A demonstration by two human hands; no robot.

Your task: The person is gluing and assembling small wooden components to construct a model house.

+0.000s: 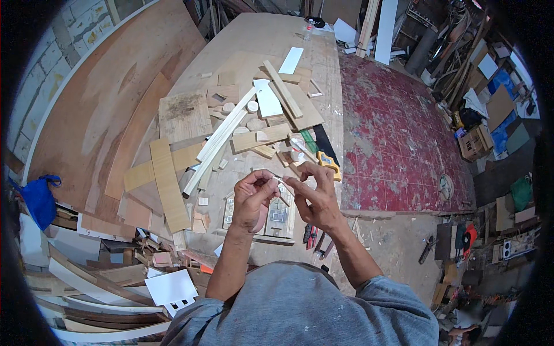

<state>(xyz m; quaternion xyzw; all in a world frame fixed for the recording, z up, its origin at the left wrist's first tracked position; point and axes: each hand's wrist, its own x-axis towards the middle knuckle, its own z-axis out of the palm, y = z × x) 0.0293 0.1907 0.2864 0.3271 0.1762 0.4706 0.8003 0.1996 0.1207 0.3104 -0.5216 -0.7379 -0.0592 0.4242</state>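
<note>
Above the table's near edge, my left hand (255, 202) and my right hand (318, 197) meet, fingertips pinched on a small thin strip (278, 177). Its exact kind is too small to make out. Under my hands lies a small flat wooden model of a house front (278, 217) with little window frames, partly covered by my left hand and wrist. Just beyond my right hand is a yellow-and-black tool (328, 164), perhaps a tape measure. A white tub (298, 153) stands close by among wood offcuts.
Pale wooden battens (222, 138), crossed boards (168, 184) and a white panel (268, 99) crowd the worktable (242, 34). Red-handled tools (311, 237) lie right of the model. A large plywood sheet (109, 98) leans at left. Scrap wood piles up at lower left; red tiled floor (398, 132) lies right.
</note>
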